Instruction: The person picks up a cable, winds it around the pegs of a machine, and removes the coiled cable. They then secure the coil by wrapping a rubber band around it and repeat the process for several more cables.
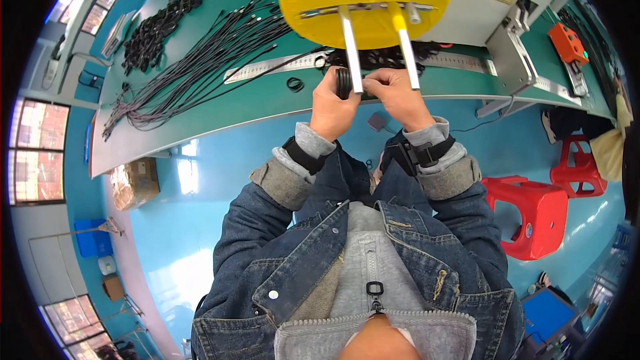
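Observation:
At the bench edge, my left hand point(331, 110) is closed on a small black cable coil point(343, 83), its loops stacked side by side. My right hand point(402, 99) is beside it, with thumb and fingers pinched together; whatever is between them is too small to make out. Just above both hands is a yellow disc point(363, 27) with two pale prongs, the left one point(351, 50) reaching down between my hands and the right one point(405, 50) passing over my right hand. Behind the prongs lies a heap of black coils point(380, 58), partly hidden.
Long black cables point(220, 57) spread over the green bench point(200, 115) at left, with a pile of black coils point(150, 37) beyond. A steel ruler point(267, 67) runs along it. The white machine body point(467, 23) stands behind the disc. Red stools point(533, 210) are at right.

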Available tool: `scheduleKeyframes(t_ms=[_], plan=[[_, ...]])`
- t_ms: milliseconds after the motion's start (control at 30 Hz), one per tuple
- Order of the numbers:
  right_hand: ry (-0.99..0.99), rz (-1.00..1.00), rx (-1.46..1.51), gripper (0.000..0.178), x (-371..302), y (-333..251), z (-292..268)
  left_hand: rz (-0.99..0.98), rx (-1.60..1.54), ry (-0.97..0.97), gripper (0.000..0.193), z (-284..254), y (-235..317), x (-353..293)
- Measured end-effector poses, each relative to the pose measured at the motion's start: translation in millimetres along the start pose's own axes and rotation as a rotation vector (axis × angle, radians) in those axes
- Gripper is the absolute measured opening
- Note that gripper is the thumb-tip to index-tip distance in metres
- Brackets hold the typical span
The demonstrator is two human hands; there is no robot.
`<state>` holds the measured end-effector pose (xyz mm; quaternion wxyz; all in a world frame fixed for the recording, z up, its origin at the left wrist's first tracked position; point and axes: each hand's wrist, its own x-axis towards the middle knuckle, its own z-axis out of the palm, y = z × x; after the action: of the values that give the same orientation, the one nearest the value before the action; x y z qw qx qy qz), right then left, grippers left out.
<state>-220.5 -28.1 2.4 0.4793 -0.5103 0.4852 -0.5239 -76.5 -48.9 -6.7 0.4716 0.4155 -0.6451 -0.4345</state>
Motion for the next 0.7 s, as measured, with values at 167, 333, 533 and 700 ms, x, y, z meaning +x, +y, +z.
scheduleKeyframes(t_ms=[167, 333, 533, 700], plan=[[0.333, 0.018, -0.024, 0.014, -22, 13, -32, 0.253, 0.305, -0.008, 0.024, 37, 14, 4], [0.529, 0.043, 0.206, 0.013, -44, 22, -73, 0.202, 0.363, -0.085, 0.032, 55, 7, 19], [0.499, 0.066, 0.235, 0.013, -61, 26, -87, 0.277, 0.762, -0.166, 0.031, 56, 16, 28], [0.407, 0.100, 0.318, 0.014, -63, 25, -87, 0.372, 0.730, -0.110, 0.030, 39, 20, 31]])
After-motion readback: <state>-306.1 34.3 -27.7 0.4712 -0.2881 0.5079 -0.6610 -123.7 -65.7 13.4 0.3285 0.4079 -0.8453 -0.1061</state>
